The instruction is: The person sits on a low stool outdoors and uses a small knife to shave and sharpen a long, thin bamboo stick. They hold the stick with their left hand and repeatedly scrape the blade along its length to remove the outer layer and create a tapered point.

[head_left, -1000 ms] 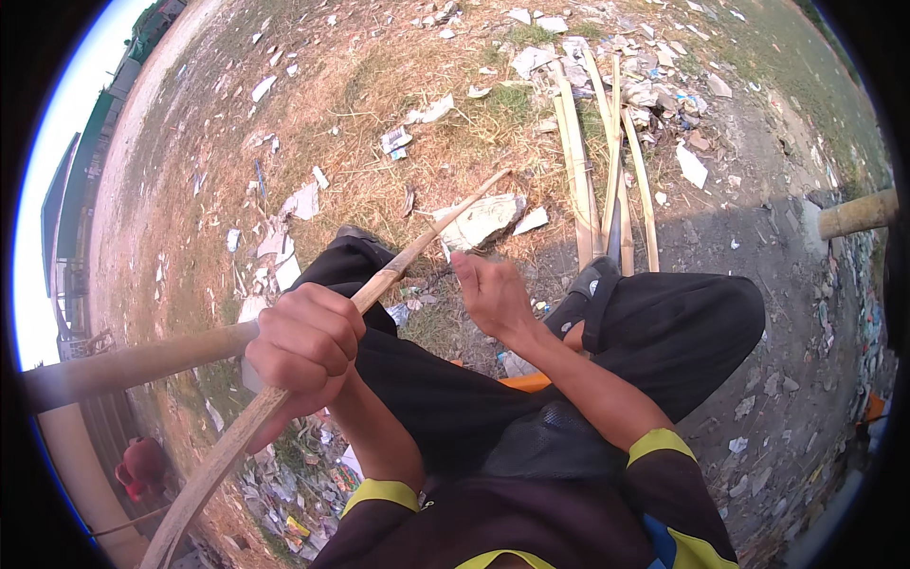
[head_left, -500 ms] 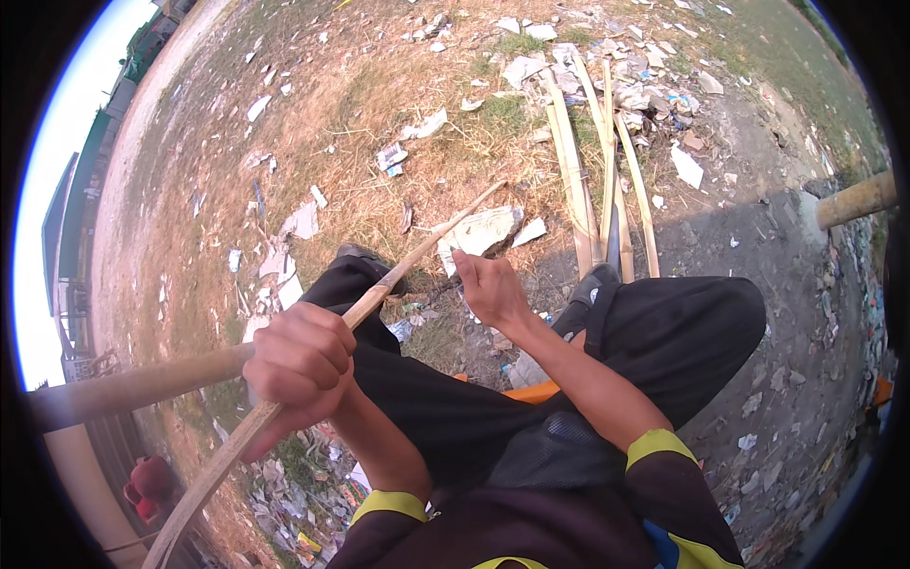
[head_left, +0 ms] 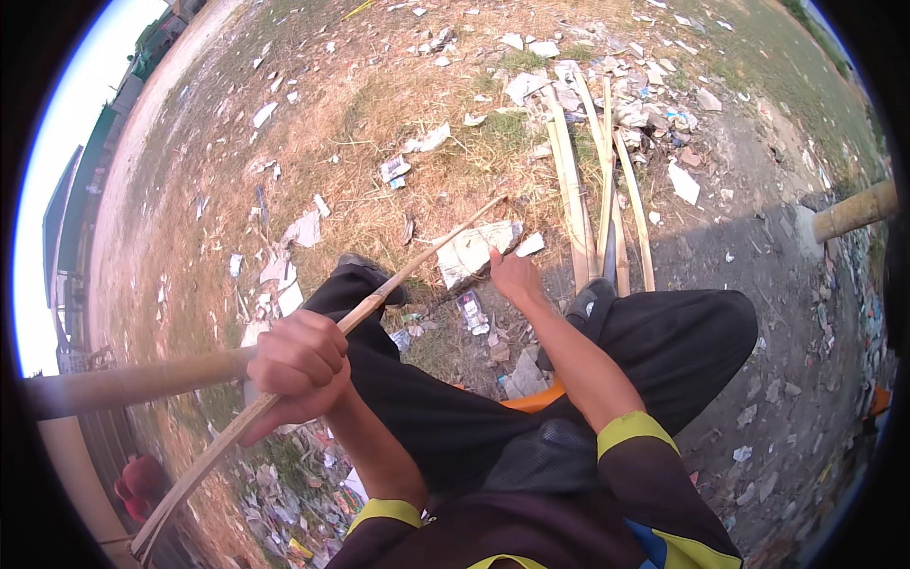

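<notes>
My left hand [head_left: 301, 365] is wrapped round a long, thin bamboo strip [head_left: 403, 273]. The strip slants from the lower left up to a tapered tip near the middle. Right of that tip, apart from the strip, my right hand [head_left: 517, 281] is closed with its thumb up; whatever it may hold is hidden. Several split bamboo strips [head_left: 607, 156] lie on the ground beyond my right shoe [head_left: 593, 299]. Among them rests a dark, narrow piece [head_left: 610, 254] whose kind I cannot make out.
A thick bamboo pole [head_left: 142, 381] ends beside my left hand; another pole [head_left: 853, 211] juts in at the right. My legs in black trousers [head_left: 678, 337] are spread wide. Torn paper [head_left: 474, 251] litters the dry grass. A red rounded thing [head_left: 144, 484] sits at the lower left.
My right hand has moved to the right, farther from the bamboo strip. My left hand keeps its grip on the strip, which has barely shifted.
</notes>
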Demonstrator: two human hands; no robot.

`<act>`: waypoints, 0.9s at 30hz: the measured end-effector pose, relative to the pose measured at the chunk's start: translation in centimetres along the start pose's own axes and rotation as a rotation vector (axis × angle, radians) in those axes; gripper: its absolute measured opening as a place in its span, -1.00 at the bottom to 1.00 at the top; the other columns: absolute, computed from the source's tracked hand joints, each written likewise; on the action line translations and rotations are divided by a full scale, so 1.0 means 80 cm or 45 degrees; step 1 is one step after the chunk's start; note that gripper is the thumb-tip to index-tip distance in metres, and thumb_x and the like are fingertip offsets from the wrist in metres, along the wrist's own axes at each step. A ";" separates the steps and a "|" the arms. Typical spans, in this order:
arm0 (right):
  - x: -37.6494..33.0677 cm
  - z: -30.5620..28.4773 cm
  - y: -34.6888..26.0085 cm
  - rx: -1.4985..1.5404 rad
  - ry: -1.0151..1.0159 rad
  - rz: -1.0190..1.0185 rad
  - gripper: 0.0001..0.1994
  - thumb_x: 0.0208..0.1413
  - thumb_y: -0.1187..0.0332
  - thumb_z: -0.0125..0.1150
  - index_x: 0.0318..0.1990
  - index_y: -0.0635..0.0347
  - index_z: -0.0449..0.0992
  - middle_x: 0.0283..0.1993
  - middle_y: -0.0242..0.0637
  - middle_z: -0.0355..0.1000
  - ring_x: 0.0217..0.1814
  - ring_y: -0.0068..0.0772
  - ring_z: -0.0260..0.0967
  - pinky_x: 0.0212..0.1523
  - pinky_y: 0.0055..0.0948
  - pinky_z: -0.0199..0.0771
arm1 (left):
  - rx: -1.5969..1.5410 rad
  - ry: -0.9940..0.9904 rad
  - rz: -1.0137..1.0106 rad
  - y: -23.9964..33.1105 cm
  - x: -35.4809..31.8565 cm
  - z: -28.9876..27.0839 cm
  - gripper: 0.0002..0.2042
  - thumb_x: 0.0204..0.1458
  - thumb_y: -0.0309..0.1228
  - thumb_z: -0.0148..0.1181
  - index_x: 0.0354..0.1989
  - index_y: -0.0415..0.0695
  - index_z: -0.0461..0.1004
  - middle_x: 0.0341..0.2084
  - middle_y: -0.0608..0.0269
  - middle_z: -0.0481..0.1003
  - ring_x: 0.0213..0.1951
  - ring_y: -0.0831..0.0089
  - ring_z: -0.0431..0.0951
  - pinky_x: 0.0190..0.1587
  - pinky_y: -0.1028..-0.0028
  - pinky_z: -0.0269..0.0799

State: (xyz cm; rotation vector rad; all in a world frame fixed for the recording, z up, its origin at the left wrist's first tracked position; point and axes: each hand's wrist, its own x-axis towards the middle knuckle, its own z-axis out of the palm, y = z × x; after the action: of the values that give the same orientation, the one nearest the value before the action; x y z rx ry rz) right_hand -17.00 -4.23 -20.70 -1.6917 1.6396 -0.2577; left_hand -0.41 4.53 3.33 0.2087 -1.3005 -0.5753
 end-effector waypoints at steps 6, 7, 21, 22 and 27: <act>-0.006 -0.019 0.006 -0.044 0.047 0.028 -0.33 0.20 -0.09 -0.37 -0.40 0.40 0.51 -0.39 0.19 0.43 -0.24 0.19 0.40 -0.15 -0.06 0.34 | 0.033 0.125 0.016 0.005 -0.009 -0.014 -0.36 -0.03 0.34 -0.30 -0.77 -0.01 -0.01 -0.93 0.49 -0.06 -0.86 0.66 -0.12 -0.77 0.61 -0.21; -0.010 -0.027 -0.010 0.011 0.052 -0.008 -0.34 0.20 -0.08 -0.36 -0.43 0.39 0.50 -0.43 0.18 0.42 -0.27 0.16 0.41 -0.19 -0.06 0.35 | 0.075 0.208 0.006 0.005 -0.010 -0.017 -0.37 -0.03 0.35 -0.32 -0.75 -0.02 0.01 -0.92 0.48 -0.04 -0.85 0.65 -0.11 -0.76 0.59 -0.18; -0.134 -0.082 -0.165 0.595 -0.141 -0.661 -0.50 0.23 0.10 -0.17 -0.57 0.38 0.38 -0.73 0.10 0.19 -0.67 0.12 0.20 -0.60 -0.14 0.17 | 0.286 0.643 -0.019 0.005 -0.015 -0.003 -0.37 -0.02 0.36 -0.40 -0.74 0.01 -0.05 -0.89 0.47 -0.11 -0.79 0.64 -0.22 -0.67 0.55 -0.23; -0.128 -0.079 -0.163 0.545 -0.080 -0.672 -0.50 0.22 0.10 -0.17 -0.57 0.37 0.39 -0.72 0.11 0.21 -0.65 0.14 0.23 -0.59 -0.13 0.19 | 0.281 0.638 -0.024 0.007 -0.016 -0.007 -0.37 -0.02 0.36 -0.40 -0.74 0.01 -0.05 -0.89 0.47 -0.11 -0.79 0.64 -0.21 -0.67 0.55 -0.24; -0.128 -0.062 -0.168 0.334 -0.007 -0.631 -0.49 0.20 0.07 -0.15 -0.61 0.33 0.40 -0.72 0.11 0.26 -0.61 0.18 0.30 -0.55 -0.07 0.27 | 0.217 0.600 -0.017 0.019 -0.020 -0.035 -0.36 -0.03 0.36 -0.43 -0.73 -0.03 -0.01 -0.92 0.45 -0.09 -0.82 0.61 -0.17 -0.70 0.52 -0.23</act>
State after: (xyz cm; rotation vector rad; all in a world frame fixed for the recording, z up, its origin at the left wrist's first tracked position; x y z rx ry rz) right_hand -11.30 1.99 -5.22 -1.8611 1.1008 -0.6754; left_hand 2.41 6.13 1.89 0.4652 -0.8888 -0.3942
